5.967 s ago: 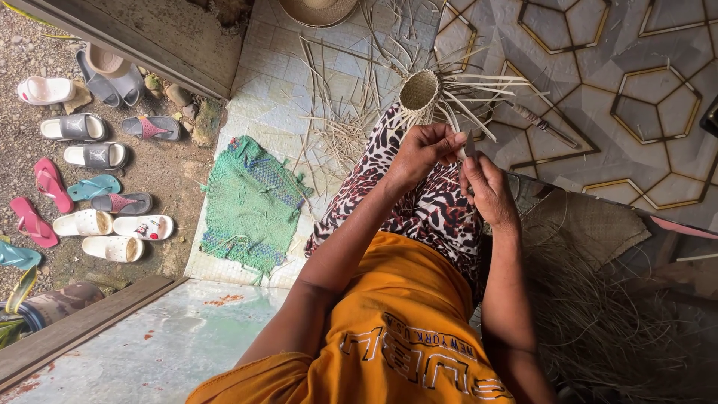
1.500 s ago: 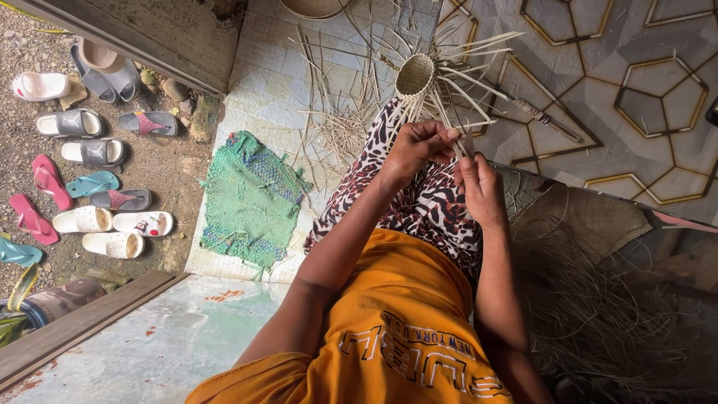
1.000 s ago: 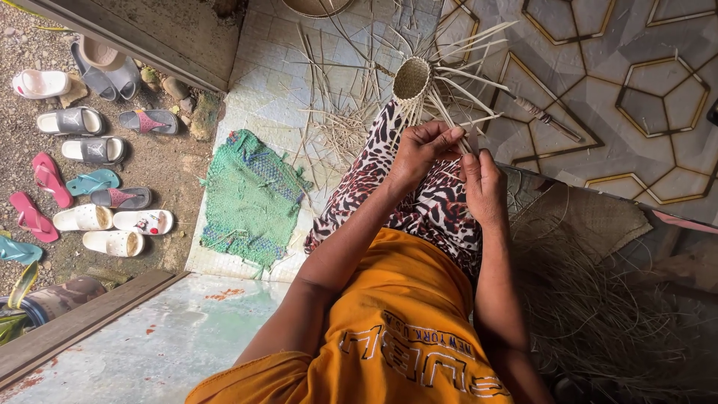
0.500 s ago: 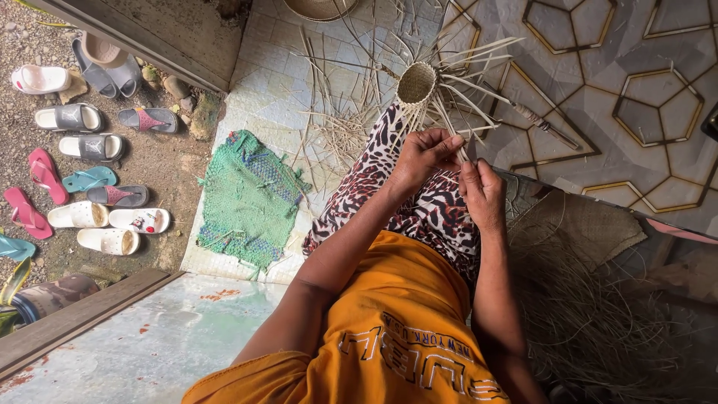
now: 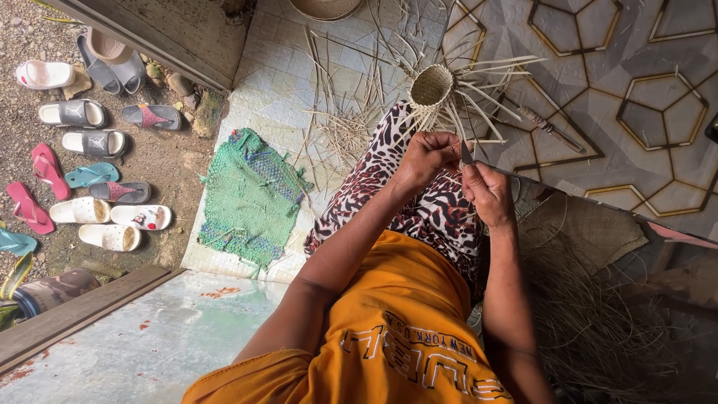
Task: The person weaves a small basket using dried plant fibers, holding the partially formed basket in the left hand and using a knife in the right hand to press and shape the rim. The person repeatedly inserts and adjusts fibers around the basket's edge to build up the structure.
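Here, going from the left side to the right:

Sandals: many sandals and slippers (image 5: 82, 168) lay on the gravel ground at the far left, in white, grey, pink and teal colours, mostly in pairs.
Wooden beam: a brown wooden beam (image 5: 75, 314) ran slanted along the lower left, beside a pale painted floor.
Green mat: a green woven mat (image 5: 250, 198) with frayed edges lay flat on the pale tiles, between the sandals and your leg.
Loose strips: thin dry strips (image 5: 340, 127) were scattered on the tiles above the mat, just left of the basket.
Your clothes: you wore an orange shirt (image 5: 389, 329) and trousers with a leopard pattern (image 5: 426, 217), seen from above.
Your left hand: your left hand (image 5: 428, 153) was closed around the strips at the lower end of the basket and held them tight over your knee.
Small basket: the small woven basket (image 5: 431, 86) was unfinished and stood just above your left hand, its open mouth turned toward the camera, with long loose strips spreading out from it to the right.
Your right hand: your right hand (image 5: 488, 193) was closed in a pinch on a thin pale strip, just beside your left hand and nearly touching it.
Tool on floor: a long thin tool with a handle (image 5: 544, 127) lay on the patterned floor, right of the basket.
Fibre heap: a heap of dry fibres (image 5: 598, 329) lay at the lower right, beside your right arm.
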